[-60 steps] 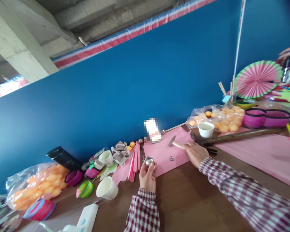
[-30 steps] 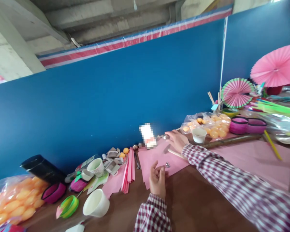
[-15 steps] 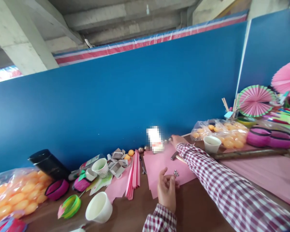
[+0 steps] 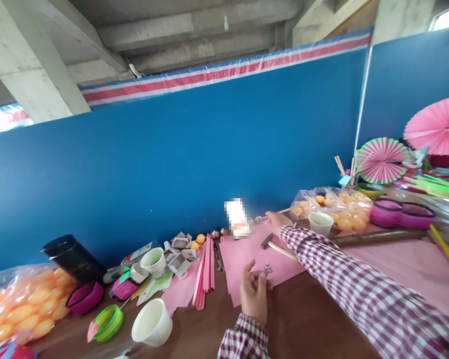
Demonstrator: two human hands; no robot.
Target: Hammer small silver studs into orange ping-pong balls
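My left hand (image 4: 253,295) is held palm up over the near edge of the pink paper (image 4: 247,259), its fingers loosely curled and apart with nothing seen in them. Just beyond its fingertips lies a small cluster of shiny metal bits (image 4: 268,268) on the paper. My right hand (image 4: 279,220) reaches to the paper's far edge by the wall, index finger stretched out. Close to that fingertip sits a silvery ball (image 4: 258,219), with a slight gap between them. Below the right wrist rests a hammer (image 4: 280,248) with a wooden handle, partly under the sleeve.
Against the blue wall stands a blurred white object (image 4: 238,219). Folded pink strips (image 4: 204,279), white cups (image 4: 152,321), a black cylinder (image 4: 71,257) and a bag of orange balls (image 4: 26,304) are to the left. Another white cup (image 4: 321,224) and purple bands (image 4: 400,214) are to the right.
My right hand has drawn slightly rightward from the silvery ball, uncovering more of the hammer handle. My left hand stays nearly in place. The whole view has shifted a little.
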